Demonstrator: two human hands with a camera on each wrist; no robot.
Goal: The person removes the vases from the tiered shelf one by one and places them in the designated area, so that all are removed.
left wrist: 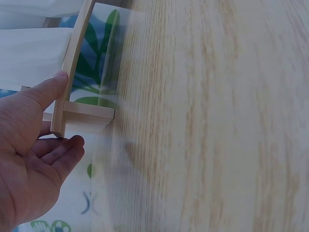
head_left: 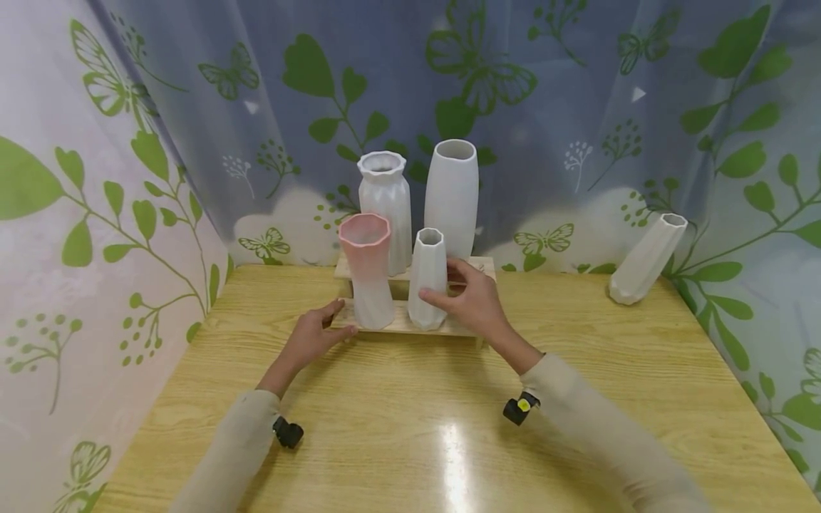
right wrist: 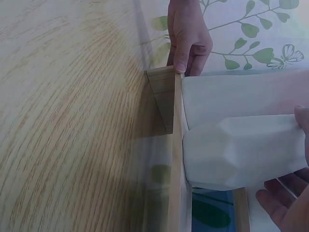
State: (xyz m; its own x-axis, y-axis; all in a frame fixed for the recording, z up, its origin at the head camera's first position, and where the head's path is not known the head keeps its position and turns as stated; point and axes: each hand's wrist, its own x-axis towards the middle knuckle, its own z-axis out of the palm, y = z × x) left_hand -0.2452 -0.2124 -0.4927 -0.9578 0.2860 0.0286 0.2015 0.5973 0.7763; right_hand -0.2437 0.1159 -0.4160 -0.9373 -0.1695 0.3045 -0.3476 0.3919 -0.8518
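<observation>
A small white faceted vase (head_left: pixel 427 281) stands upright on the lower step of a wooden two-tier stand (head_left: pixel 400 324). My right hand (head_left: pixel 476 299) holds this vase from its right side, thumb in front and fingers behind. Left of it on the same step is a pink-and-white vase (head_left: pixel 368 274). My left hand (head_left: pixel 313 335) grips the left end of the lower step; in the left wrist view the thumb lies on the board's edge and the fingers (left wrist: pixel 63 152) are beneath. On the upper step are a white vase with a scalloped rim (head_left: pixel 387 206) and a tall smooth white vase (head_left: pixel 452 196).
Another white vase (head_left: pixel 648 258) leans at the back right of the wooden table (head_left: pixel 359 442), against the patterned curtain (head_left: pixel 564 142). Curtain cloth also hangs along the left and right sides. A small black camera (head_left: pixel 521 407) is strapped to each wrist.
</observation>
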